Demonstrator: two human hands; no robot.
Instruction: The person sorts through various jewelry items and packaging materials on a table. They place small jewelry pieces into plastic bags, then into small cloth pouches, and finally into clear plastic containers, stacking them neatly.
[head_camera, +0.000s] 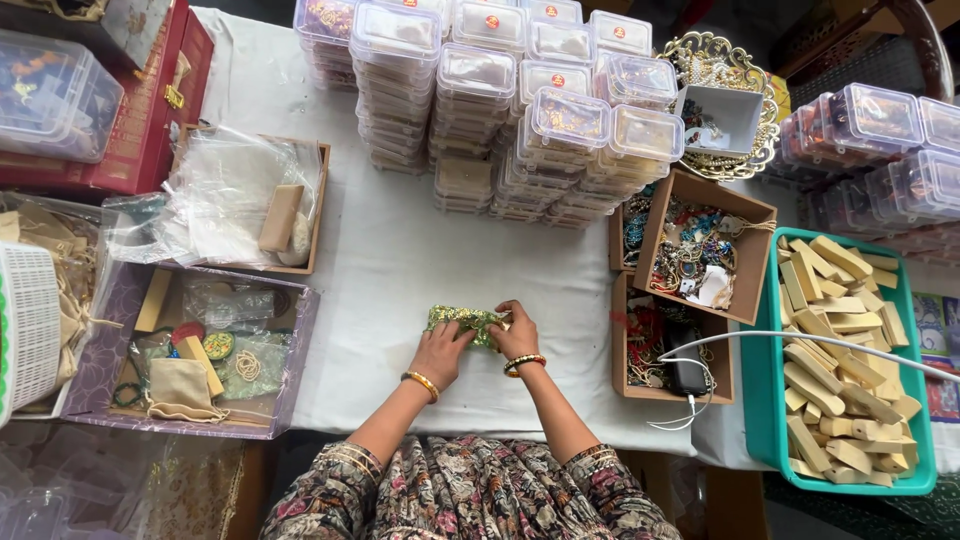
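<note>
While you lean over the white cloth (400, 260), take the small green and gold pouch (462, 322) as your landmark. Far to its left stands a purple-rimmed tray (300, 350) with a beige drawstring bag (180, 390). Your left hand (440, 352) presses on the pouch's left end, fingers curled onto the fabric. The pouch lies on the cloth with its long axis left to right, shiny and woven. Your right hand (517, 338) pinches its right end. Both hands are equally near. To the pouch's right sit cardboard boxes of beads (700, 250), then a teal tray of pale wooden blocks (840, 360).
</note>
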